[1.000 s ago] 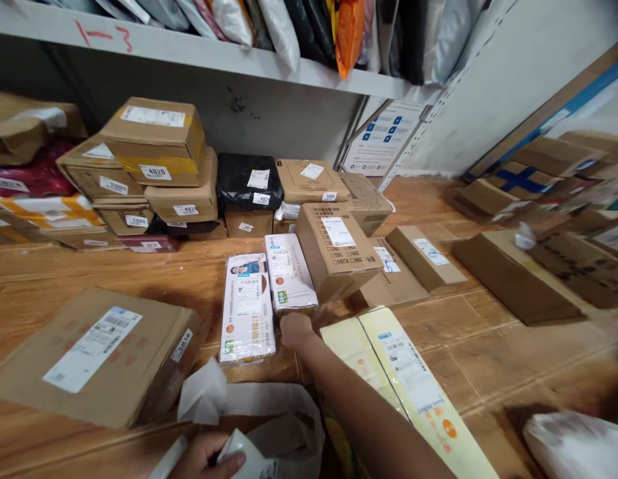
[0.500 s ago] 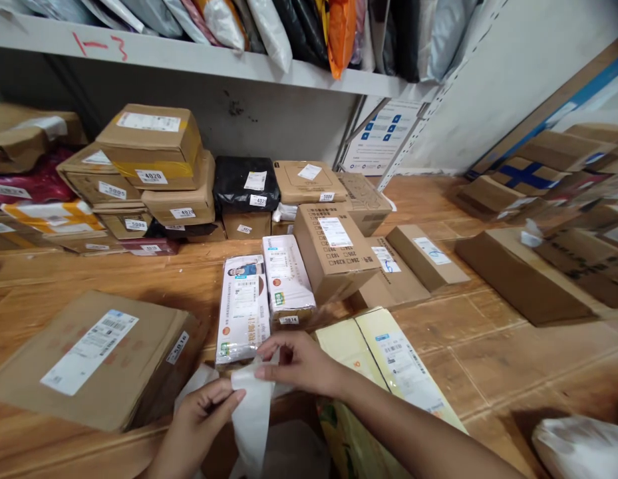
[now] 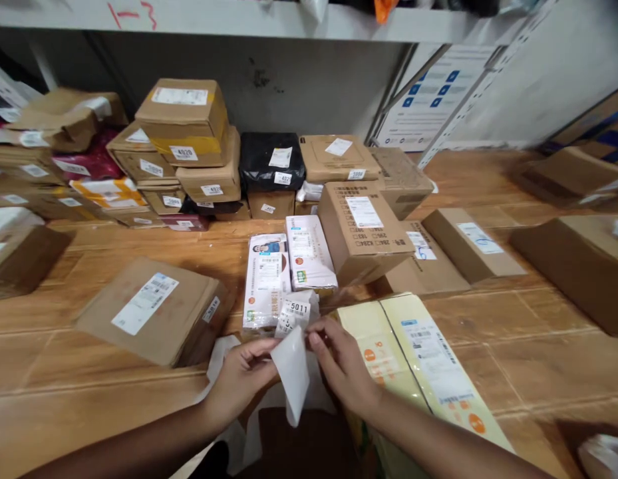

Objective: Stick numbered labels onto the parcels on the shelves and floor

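Between my two hands is a white strip of number labels (image 3: pixel 293 376), its upper piece printed "5011". My left hand (image 3: pixel 245 371) is closed on the strip's left edge, thumb on top. With thumb and index finger my right hand (image 3: pixel 341 362) pinches the strip's right edge near the printed end. More pale backing paper hangs below, partly hidden by my hands. Just beyond lie two white printed boxes (image 3: pixel 265 283) with shipping labels. A pale yellow box (image 3: pixel 388 339) stands beside my right forearm, and a flat brown carton (image 3: pixel 154 313) lies to the left.
Stacked parcels (image 3: pixel 189 156) line the wall at the back left. A tall brown carton (image 3: pixel 363 233) and a low brown box (image 3: pixel 473 243) stand to the right on the wood-look floor (image 3: pixel 488 352). Overhead runs a grey shelf edge (image 3: pixel 289 23) marked "1-3".
The view has tilted down and shifted left. My hands have moved apart a little, and the printed "5011" end of the strip now shows.
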The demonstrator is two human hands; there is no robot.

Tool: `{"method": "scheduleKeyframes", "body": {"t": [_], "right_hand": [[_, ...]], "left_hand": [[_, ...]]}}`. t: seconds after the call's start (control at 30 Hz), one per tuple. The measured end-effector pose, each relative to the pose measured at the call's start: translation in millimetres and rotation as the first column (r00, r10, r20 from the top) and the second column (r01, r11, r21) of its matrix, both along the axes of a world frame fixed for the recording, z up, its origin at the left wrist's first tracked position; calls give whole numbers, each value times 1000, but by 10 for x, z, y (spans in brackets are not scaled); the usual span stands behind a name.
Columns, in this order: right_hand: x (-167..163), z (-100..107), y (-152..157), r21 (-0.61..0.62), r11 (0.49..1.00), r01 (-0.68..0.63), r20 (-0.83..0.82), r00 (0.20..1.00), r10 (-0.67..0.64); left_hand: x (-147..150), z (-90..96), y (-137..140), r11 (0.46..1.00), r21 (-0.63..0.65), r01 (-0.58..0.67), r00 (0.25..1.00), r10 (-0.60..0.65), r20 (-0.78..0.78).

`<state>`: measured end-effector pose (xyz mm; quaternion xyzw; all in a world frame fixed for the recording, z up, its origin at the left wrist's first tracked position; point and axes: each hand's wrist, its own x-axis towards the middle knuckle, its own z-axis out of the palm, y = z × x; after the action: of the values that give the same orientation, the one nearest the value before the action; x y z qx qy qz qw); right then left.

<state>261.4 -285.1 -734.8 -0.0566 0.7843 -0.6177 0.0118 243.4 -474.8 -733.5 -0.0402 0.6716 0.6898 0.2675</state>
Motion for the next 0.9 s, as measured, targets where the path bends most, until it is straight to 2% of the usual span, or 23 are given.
{"method": "scheduleKeyframes", "body": {"t": [0.07,0.13,0.23,0.3,0.4,0.5,0.67,0.8,0.9], "right_hand": [[-22,-51,-48,-142,989,40,209,978,-9],[-34,-91,-90,-315,947,56,409,909,83],[-17,-113,-111,-436,894,107,551,817,171],[18,-114,-103,-434,895,104,532,831,161],[85,-127,-89,-397,917,47,453,879,151],[141,-155,-93,-353,936,-4,393,907,152],[179,-156,-123,-351,935,-41,318,934,160],[153,-133,-180,-338,939,58,293,955,47],[115,-125,-227,-330,937,118,230,972,-41]], "left_hand": [[41,25,-39,999,-37,8,999,-9,-38],[72,31,-79,998,-65,12,995,-18,-95],[81,-8,-106,993,-116,12,991,-27,-132],[70,-54,-99,990,-136,-31,998,24,-56],[53,-99,-72,988,-81,-128,984,137,118],[46,-82,-53,985,-45,-166,967,172,188],[44,-41,-65,986,-27,-163,971,165,175],[89,-72,-66,993,-28,-113,991,115,68],[138,-88,-48,998,52,-43,999,41,30]]}}
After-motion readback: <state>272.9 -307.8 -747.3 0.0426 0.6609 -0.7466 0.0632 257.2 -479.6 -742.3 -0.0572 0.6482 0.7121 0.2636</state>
